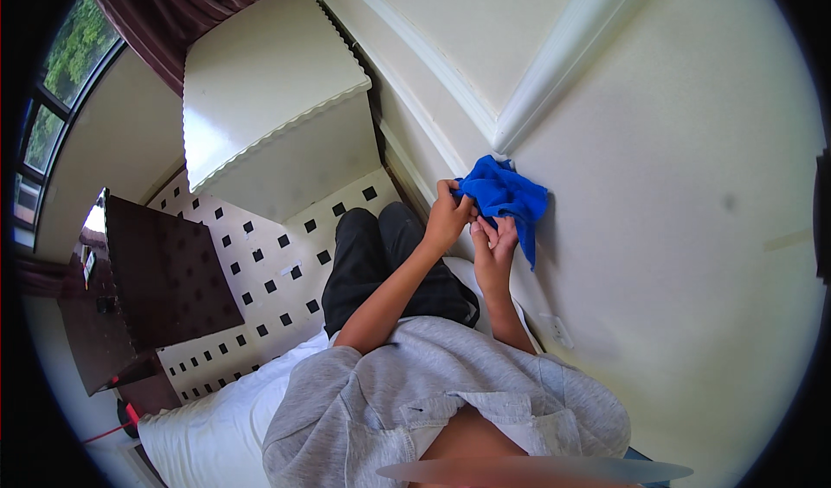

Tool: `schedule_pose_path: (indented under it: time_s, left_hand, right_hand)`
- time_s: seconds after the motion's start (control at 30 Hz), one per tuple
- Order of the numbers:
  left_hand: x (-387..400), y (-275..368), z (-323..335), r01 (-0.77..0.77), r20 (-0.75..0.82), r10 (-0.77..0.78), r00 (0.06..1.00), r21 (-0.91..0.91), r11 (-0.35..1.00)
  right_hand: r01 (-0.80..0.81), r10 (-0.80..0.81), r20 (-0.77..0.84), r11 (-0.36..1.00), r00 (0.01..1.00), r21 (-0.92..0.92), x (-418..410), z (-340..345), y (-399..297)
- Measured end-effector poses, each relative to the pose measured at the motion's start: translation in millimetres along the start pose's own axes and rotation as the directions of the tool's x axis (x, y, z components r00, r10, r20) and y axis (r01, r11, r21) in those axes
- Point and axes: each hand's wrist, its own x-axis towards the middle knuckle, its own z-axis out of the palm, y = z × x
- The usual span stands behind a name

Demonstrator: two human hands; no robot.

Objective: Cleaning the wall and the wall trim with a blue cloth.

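Observation:
A crumpled blue cloth (503,193) is held up in front of me, close to the end of the white moulding on the wall. My left hand (448,219) pinches its left edge between thumb and fingers. From below, my right hand (496,244) grips the lower part, palm turned partly up, with some fingertips hidden in the folds. One corner of the cloth hangs down to the right of that hand. Both hands are close together above my right knee, near the wall.
The pale wall (662,183) with white moulding (552,60) runs along my right; a wall socket (557,331) sits low there. Ahead is a white box-like cabinet (279,79) with a scalloped edge. A dark wooden table (169,274) stands left. White bedding (214,416) lies beneath me.

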Motion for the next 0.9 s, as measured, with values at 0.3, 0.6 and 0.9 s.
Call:
schedule_pose_path:
  time_s: [0.3, 0.6, 0.9]
  left_hand:
    - [8.3, -22.3, -3.2, -0.096, 0.001, 0.096, 0.995, 0.033, 0.995]
    - [37.0, -3.4, -12.6, -0.053, 0.039, 0.059, 0.997, -0.152, 0.987]
    - [99.1, 34.3, -60.9, -0.069, 0.003, 0.069, 0.998, 0.102, 0.992]
  right_hand:
    - [0.032, -0.03, -0.06, 0.999, 0.998, 0.023, 6.4, 11.0, 5.3]
    - [-0.041, 0.041, 0.007, 0.999, 0.999, 0.005, 31.5, 30.9, 18.8]
    - [-0.097, 0.096, -0.11, 0.995, 0.989, 0.001, 78.8, 84.8, 28.9]
